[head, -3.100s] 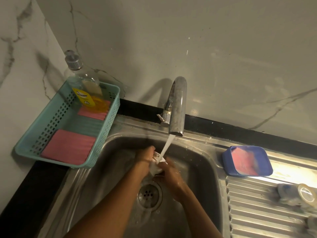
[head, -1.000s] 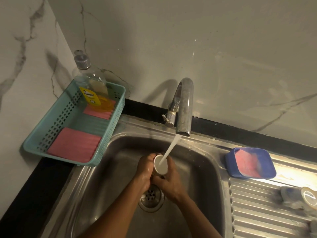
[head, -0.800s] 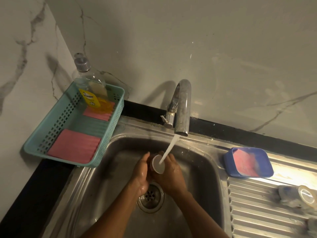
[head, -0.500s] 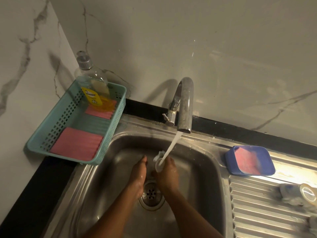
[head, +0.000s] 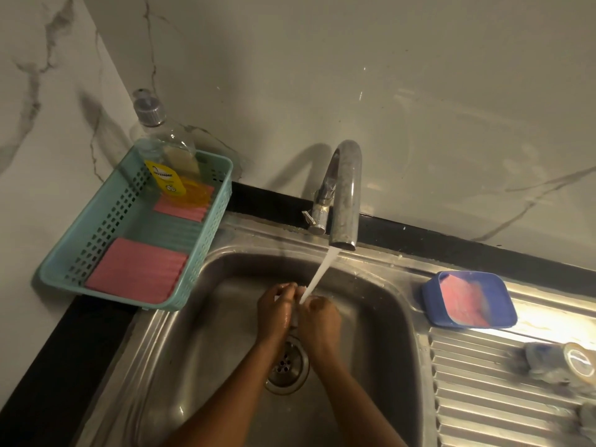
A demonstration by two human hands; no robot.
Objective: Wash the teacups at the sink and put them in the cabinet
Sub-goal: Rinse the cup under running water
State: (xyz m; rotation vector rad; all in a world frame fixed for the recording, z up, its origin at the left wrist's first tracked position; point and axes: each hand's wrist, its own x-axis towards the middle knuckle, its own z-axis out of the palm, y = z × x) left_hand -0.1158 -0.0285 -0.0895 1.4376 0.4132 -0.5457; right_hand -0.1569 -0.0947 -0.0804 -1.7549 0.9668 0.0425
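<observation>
- Forearms are reaching up from the bottom edge into the steel sink, as I am watching through the head camera.
- Under the wrists, the round drain is sitting in the basin floor, partly covered by the arms.
- To the right, the ribbed drainboard is carrying some blurred pale items at its far right edge; I am unable to tell what they are.
- Just beyond the drain, the left hand and the right hand are meeting. The fingers of both are curling round a small white teacup and pressing it between them. I am seeing only slivers of the cup between the knuckles.
- Water is falling in a slanted white stream onto the top of the cup, between the two sets of fingertips.
- Right of the basin, a blue dish is resting on the sink's rim, holding something pink.
- Left of the basin, a teal perforated basket is sitting in the counter corner. It is holding one pink sponge at its near end and a second pink sponge at its far end.
- A clear soap bottle with a yellow label is standing on that far sponge, a little amber liquid pooling in its base.
- Behind the basin, the chrome faucet is arching forward over the hands.
- A black ledge is running along the foot of the grey-veined marble wall.
</observation>
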